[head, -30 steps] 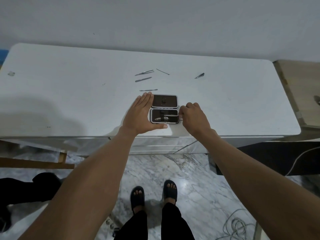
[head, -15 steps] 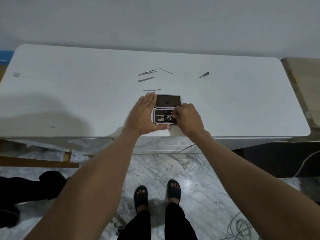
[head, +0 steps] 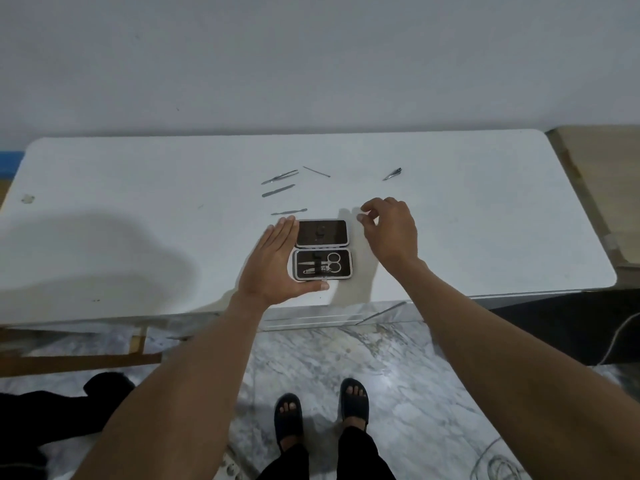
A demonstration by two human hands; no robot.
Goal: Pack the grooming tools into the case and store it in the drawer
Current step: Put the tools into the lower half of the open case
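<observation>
Left hand (head: pixel 273 263): flat, fingers together, thumb spread wide, bracing the left edge of the open rectangular case (head: pixel 322 249), holding nothing. Right hand (head: pixel 389 230): raised beside the case's upper half, fingers loosely curled, empty. Case: dark-lined, round-cornered, near the front edge of the smooth white table (head: pixel 138 188), with slim steel scissors (head: pixel 325 262) strapped in its lower half; thin metal tools (head: pixel 278 190) lie loose beyond.

Both bare forearms are reaching forward from the bottom of the view. The left hand (head: pixel 273 268) is lying flat and spread, palm down, fingers pointing ahead and held together, thumb stretching out sideways to its right. The right hand (head: pixel 389 232) is hovering a little farther ahead and to the right of the left one, wrist raised, fingers loosely curling downward, thumb and forefinger tips close together with nothing between them.
</observation>
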